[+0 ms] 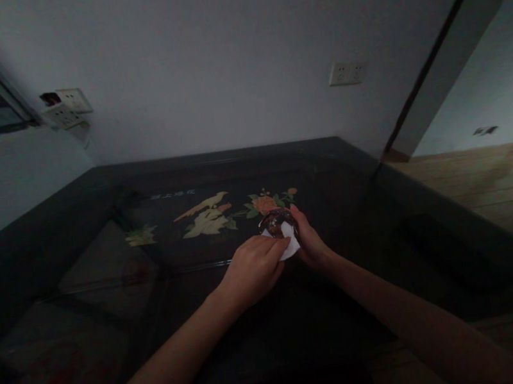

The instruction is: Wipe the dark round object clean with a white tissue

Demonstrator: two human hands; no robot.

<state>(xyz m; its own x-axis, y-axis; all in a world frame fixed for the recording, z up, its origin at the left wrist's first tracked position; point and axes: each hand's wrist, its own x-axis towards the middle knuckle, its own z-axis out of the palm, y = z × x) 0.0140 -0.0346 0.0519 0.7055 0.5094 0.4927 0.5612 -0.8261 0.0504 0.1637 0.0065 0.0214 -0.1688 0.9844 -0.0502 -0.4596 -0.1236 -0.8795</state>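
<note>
My left hand point(254, 271) is closed in a pinch on a small white tissue or cloth point(289, 244), pressed against a small clear glass point(277, 221). My right hand point(310, 240) wraps around the glass from the right and holds it just above the dark table point(106, 287). Both hands meet near the table's middle, over its painted flower-and-bird picture point(221, 214).
The dark glossy table fills a room corner, with pale walls behind and to the left. Wall sockets point(347, 72) sit on the back wall and more point(65, 108) near the left corner. A wooden floor point(488, 181) and doorway frame lie to the right.
</note>
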